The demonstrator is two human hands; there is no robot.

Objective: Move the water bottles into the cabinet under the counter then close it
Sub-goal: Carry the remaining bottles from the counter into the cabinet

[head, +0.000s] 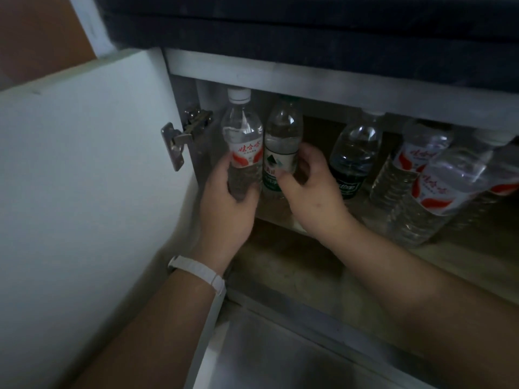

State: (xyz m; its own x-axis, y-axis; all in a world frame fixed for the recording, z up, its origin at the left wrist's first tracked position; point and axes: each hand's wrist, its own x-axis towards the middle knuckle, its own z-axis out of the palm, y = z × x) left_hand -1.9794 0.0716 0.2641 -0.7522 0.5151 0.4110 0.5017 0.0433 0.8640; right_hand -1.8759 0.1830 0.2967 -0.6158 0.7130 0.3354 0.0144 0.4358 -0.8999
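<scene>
Left hand [227, 203] grips the lower half of a red-label bottle [243, 136], fingers curled round it; right hand [311, 189] pinches the green-label bottle [282, 141] at its label, thumb in front, fingers on its right side; both bottles stand upright and touching, inside the cabinet [309, 77] at its left end, near the hinge [179, 141]; the white door [84, 164] is swung open to the left; a dark-label bottle [354, 158] stands further right, apart from the pair; beside it sits a cluster of red-label bottles [427, 192]; a dark counter [309, 32] overhangs above; a white wristband [199, 272] circles the left wrist.
</scene>
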